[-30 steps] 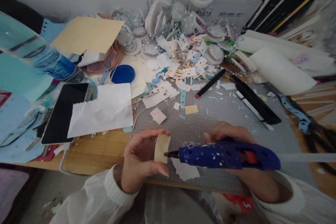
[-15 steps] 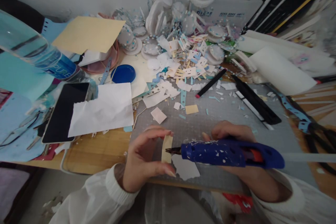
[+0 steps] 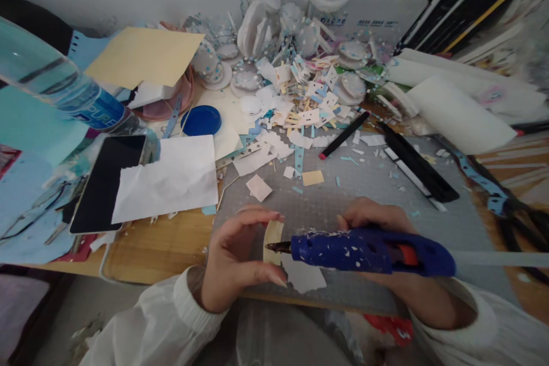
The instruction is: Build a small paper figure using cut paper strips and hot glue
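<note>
Between thumb and fingers, my left hand holds a small pale-yellow paper piece by its two ends, and the piece bows slightly. My right hand is wrapped round a blue hot glue gun with white flecks on its body; part of the grip is hidden behind the gun. The gun points left, its dark nozzle over the yellow piece; whether it touches cannot be made out. A clear glue stick juts from the gun's back. Below the nozzle, a torn white paper scrap lies on the grey cutting mat.
Behind the hands lie a yellow paper rectangle, a pinkish square, a black pen and a black utility knife. Scissors rest at right. A phone and a water bottle are at left. Paper cut-outs pile up behind.
The glue gun has shifted slightly left, so its nozzle reaches farther across the yellow paper piece. My left hand has barely moved.
</note>
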`<action>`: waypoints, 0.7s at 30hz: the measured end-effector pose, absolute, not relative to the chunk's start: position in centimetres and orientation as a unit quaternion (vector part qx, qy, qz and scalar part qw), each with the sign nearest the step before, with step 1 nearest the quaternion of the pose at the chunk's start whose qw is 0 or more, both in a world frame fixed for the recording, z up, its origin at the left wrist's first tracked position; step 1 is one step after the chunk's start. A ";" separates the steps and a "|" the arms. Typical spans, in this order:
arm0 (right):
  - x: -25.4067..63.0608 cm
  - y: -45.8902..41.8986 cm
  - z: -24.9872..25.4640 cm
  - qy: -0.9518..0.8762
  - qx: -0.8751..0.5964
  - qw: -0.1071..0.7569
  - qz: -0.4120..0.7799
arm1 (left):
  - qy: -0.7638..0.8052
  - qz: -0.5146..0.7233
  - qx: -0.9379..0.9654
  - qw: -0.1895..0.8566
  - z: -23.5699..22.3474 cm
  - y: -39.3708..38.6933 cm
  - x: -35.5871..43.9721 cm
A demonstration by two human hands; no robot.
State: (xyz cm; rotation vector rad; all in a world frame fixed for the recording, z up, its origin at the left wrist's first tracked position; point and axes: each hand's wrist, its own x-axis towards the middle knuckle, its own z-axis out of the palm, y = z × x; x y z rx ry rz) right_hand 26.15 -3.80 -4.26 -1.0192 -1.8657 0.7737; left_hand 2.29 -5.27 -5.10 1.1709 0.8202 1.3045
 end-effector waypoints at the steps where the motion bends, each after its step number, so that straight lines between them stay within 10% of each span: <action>1: 26.2 -3.8 -4.2 -0.747 -0.403 0.426 0.314 | 0.349 0.556 0.497 0.568 -5.1 -5.3 2.3; 21: 26.6 -3.3 -2.7 -0.764 -0.404 0.412 0.290 | 0.366 0.592 0.466 0.546 -4.7 -5.2 2.5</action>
